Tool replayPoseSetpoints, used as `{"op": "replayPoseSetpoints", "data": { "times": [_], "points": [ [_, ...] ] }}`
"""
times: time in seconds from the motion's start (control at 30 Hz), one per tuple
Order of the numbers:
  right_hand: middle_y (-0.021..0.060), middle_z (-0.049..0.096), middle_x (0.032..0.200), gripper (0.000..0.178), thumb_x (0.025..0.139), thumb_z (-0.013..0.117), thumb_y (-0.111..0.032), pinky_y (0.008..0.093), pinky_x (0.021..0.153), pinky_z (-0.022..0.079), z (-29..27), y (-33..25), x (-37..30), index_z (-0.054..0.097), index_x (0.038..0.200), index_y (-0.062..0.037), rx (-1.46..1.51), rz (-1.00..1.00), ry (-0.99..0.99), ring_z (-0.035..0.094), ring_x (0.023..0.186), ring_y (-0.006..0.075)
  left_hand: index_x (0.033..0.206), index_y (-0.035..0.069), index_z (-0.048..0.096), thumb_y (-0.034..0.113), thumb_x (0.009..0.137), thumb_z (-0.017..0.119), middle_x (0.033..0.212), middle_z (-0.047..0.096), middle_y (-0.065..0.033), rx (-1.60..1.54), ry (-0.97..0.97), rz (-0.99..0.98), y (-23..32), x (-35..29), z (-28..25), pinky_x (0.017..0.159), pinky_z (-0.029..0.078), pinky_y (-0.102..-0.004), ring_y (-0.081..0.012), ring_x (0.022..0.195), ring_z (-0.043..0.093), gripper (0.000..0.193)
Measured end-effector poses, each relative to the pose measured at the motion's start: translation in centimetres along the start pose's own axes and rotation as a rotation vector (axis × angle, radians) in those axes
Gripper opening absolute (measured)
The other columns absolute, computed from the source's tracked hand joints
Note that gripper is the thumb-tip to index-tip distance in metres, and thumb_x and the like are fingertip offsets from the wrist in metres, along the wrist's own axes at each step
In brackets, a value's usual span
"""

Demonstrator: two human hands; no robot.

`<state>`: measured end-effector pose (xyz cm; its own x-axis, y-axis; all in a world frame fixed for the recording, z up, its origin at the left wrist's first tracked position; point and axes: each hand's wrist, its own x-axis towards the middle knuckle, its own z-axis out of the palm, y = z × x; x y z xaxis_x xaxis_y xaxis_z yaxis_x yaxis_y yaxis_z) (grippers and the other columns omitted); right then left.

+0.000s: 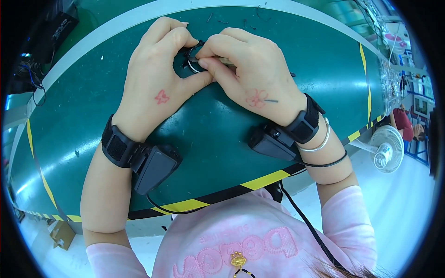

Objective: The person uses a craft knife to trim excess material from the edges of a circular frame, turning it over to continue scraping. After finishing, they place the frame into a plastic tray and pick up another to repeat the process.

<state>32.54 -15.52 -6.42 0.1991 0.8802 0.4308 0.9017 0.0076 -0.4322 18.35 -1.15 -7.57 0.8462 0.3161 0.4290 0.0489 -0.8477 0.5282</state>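
At the far middle of the green table, my left hand (155,76) curves around a small black ring-shaped part (189,52) with a pale inner edge, its thumb and fingers closed on it. From the right, my right hand (252,69) pinches a slim tool (225,61), with a brownish piece showing between thumb and fingers. The tool's dark tip meets the ring's edge; its exact kind is hidden by my fingers. Both hands nearly touch at the thumbs. A black strapped device (157,167) sits at my left wrist, and a similar device (273,141) at my right.
Small dark scraps (223,22) lie on the table (208,120) beyond my hands. Yellow-black tape (264,180) marks its near edge. At the right stand a white fan (387,148) and a person in red (402,124); a cardboard box (61,234) is on the floor at left.
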Motion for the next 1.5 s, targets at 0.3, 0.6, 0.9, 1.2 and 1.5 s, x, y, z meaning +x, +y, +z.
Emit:
{"op": "replayPoseSetpoints", "data": {
  "times": [0.3,0.6,0.9,1.2,1.5],
  "points": [
    [0.0084,0.068,0.086,0.015,0.087,0.083,-0.01,0.0309,0.062,0.053,-0.2,-1.1,0.7,0.073,0.097,-0.0043,0.153,0.074,0.033,0.066,0.071,0.0229,0.103,0.003,0.065,0.006,0.066,0.088,0.11,0.062,-0.0132,-0.009,0.14,0.097,-0.1,0.1,0.3,0.084,0.057,-0.0402,-0.0342,0.103,0.065,0.044],
    [0.0093,0.069,0.085,0.015,0.083,0.079,-0.002,0.0312,0.06,0.052,0.5,-0.7,-0.2,0.071,0.095,-0.0032,0.179,0.026,0.094,0.066,0.068,0.025,0.102,0.002,0.063,0.003,0.065,0.086,0.111,0.06,-0.0138,0.017,0.205,0.129,1.1,0.2,1.2,0.083,0.057,-0.041,-0.0352,0.103,0.064,0.044],
    [0.0092,0.069,0.084,0.015,0.082,0.078,-0.002,0.0307,0.06,0.052,0.0,-0.9,-0.1,0.069,0.094,-0.0039,0.206,0.075,0.117,0.066,0.067,0.0231,0.101,0.003,0.063,0.006,0.063,0.089,0.112,0.061,-0.0127,0.009,0.211,0.126,1.1,0.3,1.4,0.082,0.058,-0.0412,-0.0337,0.103,0.065,0.046],
    [0.0063,0.064,0.077,0.012,0.085,0.077,-0.004,0.0274,0.057,0.048,0.0,-1.0,0.5,0.068,0.093,-0.0043,0.222,0.099,0.17,0.059,0.061,0.0163,0.102,0.004,0.063,0.007,0.062,0.092,0.11,0.061,-0.0115,0.006,0.203,0.127,0.7,0.2,0.8,0.081,0.058,-0.04,-0.032,0.101,0.065,0.049],
    [-0.0016,0.052,0.07,0.009,0.093,0.075,-0.007,0.0249,0.054,0.039,-0.9,-1.0,0.7,0.066,0.091,-0.0044,0.315,0.213,0.284,0.044,0.061,0.0059,0.101,0.005,0.063,0.015,0.059,0.098,0.11,0.06,-0.0109,0.0,0.162,0.073,0.5,-0.2,0.3,0.08,0.056,-0.04,-0.0316,0.099,0.064,0.056]
  ]
}}
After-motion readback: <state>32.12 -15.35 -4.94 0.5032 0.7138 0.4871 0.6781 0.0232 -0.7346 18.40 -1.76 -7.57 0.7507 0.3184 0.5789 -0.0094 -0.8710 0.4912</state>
